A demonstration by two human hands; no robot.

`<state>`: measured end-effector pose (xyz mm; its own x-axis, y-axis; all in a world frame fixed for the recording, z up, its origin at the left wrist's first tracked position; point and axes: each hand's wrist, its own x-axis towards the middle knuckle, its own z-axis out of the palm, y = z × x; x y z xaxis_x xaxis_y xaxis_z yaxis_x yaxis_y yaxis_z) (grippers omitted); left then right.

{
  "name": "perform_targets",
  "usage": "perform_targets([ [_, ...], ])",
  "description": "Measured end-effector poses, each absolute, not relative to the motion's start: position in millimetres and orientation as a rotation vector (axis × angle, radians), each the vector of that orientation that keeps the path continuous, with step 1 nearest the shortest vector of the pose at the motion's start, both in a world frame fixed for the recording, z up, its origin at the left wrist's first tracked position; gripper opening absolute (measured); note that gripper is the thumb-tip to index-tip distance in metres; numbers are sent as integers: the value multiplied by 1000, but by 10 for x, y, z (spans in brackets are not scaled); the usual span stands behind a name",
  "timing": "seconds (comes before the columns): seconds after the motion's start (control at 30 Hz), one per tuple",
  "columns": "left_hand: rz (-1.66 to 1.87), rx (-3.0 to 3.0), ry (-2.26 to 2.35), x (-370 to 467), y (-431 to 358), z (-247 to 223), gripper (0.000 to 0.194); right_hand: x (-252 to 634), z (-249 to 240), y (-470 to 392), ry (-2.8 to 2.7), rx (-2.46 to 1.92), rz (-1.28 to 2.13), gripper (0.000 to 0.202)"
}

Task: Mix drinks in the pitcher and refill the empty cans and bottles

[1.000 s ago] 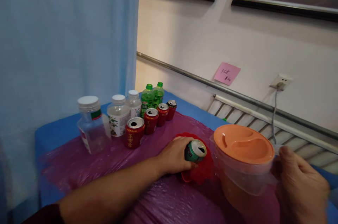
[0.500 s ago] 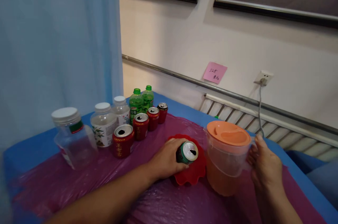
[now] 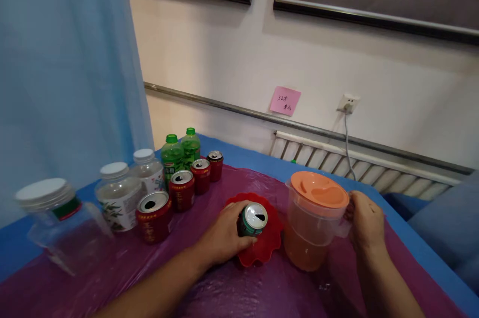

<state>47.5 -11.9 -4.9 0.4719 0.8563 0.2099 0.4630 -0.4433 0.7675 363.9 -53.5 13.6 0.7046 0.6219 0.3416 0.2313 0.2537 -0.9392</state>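
My left hand point(image 3: 229, 232) is wrapped around a dark green drink can point(image 3: 253, 219), whose opened silver top faces up and leans slightly toward me. Under the can is a red wavy-edged dish point(image 3: 272, 238); whether the can's base touches it is hidden by my hand. Just right of the dish, a clear plastic pitcher point(image 3: 307, 233) with an orange lid point(image 3: 320, 189) holds amber liquid to about half its height. The fingers of my right hand point(image 3: 365, 218) are closed around the pitcher's handle, which they partly cover.
Red drink cans point(image 3: 154, 215) run in a row at left, beside two green bottles point(image 3: 172, 156) and several clear white-lidded jars point(image 3: 119, 200). Purple plastic sheeting point(image 3: 224, 288) covers part of the blue table point(image 3: 247, 156). A radiator point(image 3: 310, 151) and a corded socket point(image 3: 348, 103) are behind.
My right hand's fingers have closed around the pitcher handle, where before they were looser beside it. My left hand still holds the green can over the dish. The view has turned slightly right.
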Motion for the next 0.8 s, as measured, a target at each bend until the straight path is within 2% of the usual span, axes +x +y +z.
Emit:
perform_targets([
  [0.1,798,2091,1078,470,-108,-36,70,3622,237,-594,-783,-1437,222,17],
  [0.4,866,2085,1120,468,-28,-20,63,3725,260,-524,-892,-1577,127,25],
  [0.57,875,1994,1125,464,-27,49,71,3782,164,-605,-869,-1590,121,26],
  [0.8,886,1982,1058,443,2,74,61,3725,138,-791,-790,-1595,27,32],
])
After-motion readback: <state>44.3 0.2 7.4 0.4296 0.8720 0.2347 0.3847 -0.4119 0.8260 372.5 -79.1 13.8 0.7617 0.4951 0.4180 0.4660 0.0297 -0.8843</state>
